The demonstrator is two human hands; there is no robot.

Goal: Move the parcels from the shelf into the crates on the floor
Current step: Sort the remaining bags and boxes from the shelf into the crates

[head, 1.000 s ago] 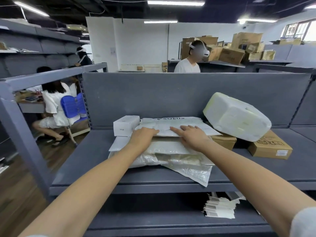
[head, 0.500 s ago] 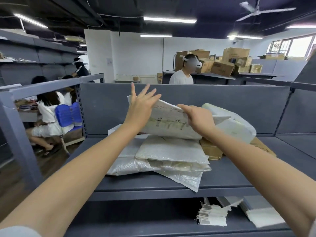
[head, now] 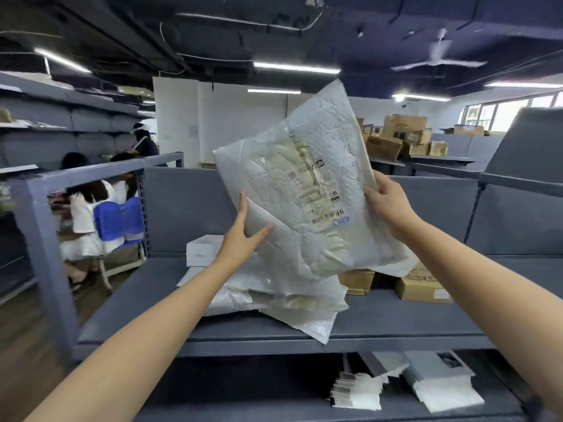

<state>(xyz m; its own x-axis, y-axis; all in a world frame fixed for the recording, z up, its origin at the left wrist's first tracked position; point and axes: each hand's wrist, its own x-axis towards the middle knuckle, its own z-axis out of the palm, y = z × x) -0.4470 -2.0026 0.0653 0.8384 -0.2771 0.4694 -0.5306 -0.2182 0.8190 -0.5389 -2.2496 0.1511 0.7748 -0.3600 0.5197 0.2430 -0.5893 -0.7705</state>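
I hold a flat white bubble-mailer parcel (head: pixel 304 190) upright above the grey shelf (head: pixel 396 324), its label side facing me. My left hand (head: pixel 243 236) grips its lower left edge, thumb in front. My right hand (head: pixel 387 202) pinches its right edge. Under it, more white mailer parcels (head: pixel 274 296) lie stacked on the shelf. A small white box (head: pixel 201 251) sits behind them on the left, and brown cartons (head: pixel 423 284) lie on the right. No crate is in view.
The shelf's grey back panel (head: pixel 182 208) rises behind the parcels and a grey post (head: pixel 45 254) stands on the left. On the lower shelf lie white tags (head: pixel 356 394) and flat packets (head: pixel 441 385). People sit at the left, by a blue chair (head: pixel 118 220).
Both hands went from resting on the stack to lifting the top mailer. It now stands upright and higher, turned so its label faces me. My view tilted up.
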